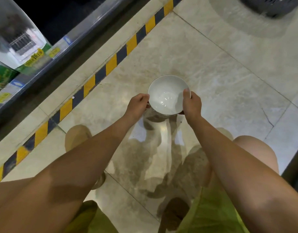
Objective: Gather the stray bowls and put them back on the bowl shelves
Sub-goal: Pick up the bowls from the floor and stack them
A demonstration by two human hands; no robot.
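Steady: left hand (138,105) and right hand (192,105) hold the bowl (166,96) near the stripe (111,64), fingers (142,98) curled on its rim; slippery, breakable, maybe stacked

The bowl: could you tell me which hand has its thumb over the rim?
The right hand: its thumb lies over the rim of the bowl, while the left hand grips from outside.

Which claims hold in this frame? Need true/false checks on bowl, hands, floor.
1. The left hand and right hand both grip the white round ceramic bowl. True.
2. The bowl holds food. False: it is empty.
3. A yellow-and-black striped floor tape runs left of the bowl. True.
4. The bowl rests on a shelf. False: it is held above the pale tiled floor.
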